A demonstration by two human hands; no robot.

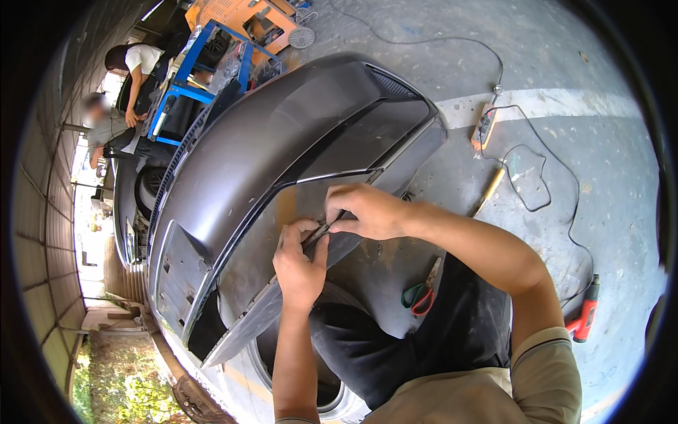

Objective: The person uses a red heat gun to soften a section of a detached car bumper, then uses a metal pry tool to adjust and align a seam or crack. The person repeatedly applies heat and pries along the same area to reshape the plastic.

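A person's two bare hands meet at the lower edge of a car bumper (236,166), a long, curved shell in glossy dark grey. Black trim with a thin bright line runs along its middle, a slotted black grille (390,83) marks the end farthest from the hands, and dusty smudges dull the dark inset panel. An opening in the shell, just ahead of the left hand, shows the floor (614,177) beneath.

The bumper's bulk spreads ahead and to the left of both hands, while its narrow grey lower strip (248,319) passes directly under their fingers. The left hand (300,265) is drawn in narrow, thumb and fingertips pinching the strip; the right hand (360,210) pinches it just beside, fingertips almost meeting the left's. Whether a small separate piece sits between them cannot be told.

Scissors (419,298) with red and green handles lie on the floor behind the right hand, near the person's thigh. To that hand's right, past the forearm, rests a yellow-handled tool (492,185); farther ahead, an orange power strip (484,127) trails black cord. A red heat gun (585,318) lies well to the right, beyond the elbow.
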